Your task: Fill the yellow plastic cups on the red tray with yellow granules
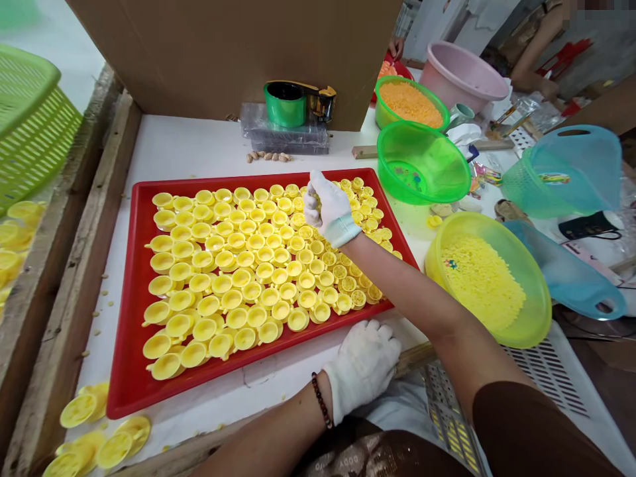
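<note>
Nearest, my left hand (362,368) lies curled on the surface (199,149), bracing the red tray (130,358); my right hand (328,209), mid-frame, is clenched over the yellow caps (223,278), contents hidden.

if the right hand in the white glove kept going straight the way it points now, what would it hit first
Probably the far rim of the red plastic tray. The gloved right hand is fisted over the small yellow plastic cups, its arm aiming away toward the tall brown cardboard wall. Its height above the tray is unclear, so it might pass over the rim.
</note>
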Motion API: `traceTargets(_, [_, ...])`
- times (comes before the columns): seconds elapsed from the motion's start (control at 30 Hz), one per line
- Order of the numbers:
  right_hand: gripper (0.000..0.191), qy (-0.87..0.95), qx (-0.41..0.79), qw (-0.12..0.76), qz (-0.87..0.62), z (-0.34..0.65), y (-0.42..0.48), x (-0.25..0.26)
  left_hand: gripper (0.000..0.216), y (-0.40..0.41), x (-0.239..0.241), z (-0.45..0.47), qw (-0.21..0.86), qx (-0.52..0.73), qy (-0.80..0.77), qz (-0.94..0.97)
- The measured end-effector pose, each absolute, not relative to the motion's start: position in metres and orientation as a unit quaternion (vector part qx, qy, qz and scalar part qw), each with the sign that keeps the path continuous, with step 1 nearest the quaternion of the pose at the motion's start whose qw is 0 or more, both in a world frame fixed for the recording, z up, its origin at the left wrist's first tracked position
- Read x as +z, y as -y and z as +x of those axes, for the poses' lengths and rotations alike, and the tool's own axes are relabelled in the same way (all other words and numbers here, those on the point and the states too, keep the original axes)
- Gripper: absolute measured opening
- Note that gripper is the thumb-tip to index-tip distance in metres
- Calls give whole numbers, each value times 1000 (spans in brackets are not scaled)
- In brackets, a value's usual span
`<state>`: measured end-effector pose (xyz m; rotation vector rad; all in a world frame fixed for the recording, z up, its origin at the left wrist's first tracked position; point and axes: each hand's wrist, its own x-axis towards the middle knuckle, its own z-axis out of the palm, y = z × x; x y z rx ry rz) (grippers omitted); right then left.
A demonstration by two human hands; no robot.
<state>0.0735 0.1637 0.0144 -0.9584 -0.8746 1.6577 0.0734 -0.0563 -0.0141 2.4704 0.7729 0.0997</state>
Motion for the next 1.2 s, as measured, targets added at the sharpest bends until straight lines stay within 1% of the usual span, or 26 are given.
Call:
traceTargets(0.2, [52,452,639,483,-394,85,-142,-3,21,54,-9,73,288,23,-286,914])
traceTargets(0.3, [52,416,651,491,-402,88,-144,-5,22,53,-6,72,293,11,-285,912])
traceTargets(0.4, [56,362,684,485,-407,90,-148,1,22,52,-4,73,291,8,-285,913])
traceTargets(0.5, [59,348,707,475,-391,89,-147,10,22,52,-3,73,287,4,-286,914])
traceTargets(0.63, [59,407,698,460,-368,81,-135,10,23,52,-4,73,288,8,-283,915])
traceTargets(0.8, [54,498,674,429,-337,76,-120,-3,23,54,-8,74,297,23,-290,910])
traceTargets(1.03, [60,462,690,444,-338,84,-118,3,23,54,-9,73,280,31,-282,917])
traceTargets(1.2, [57,501,660,442,-343,92,-101,6,23,54,-11,74,280,41,-283,917])
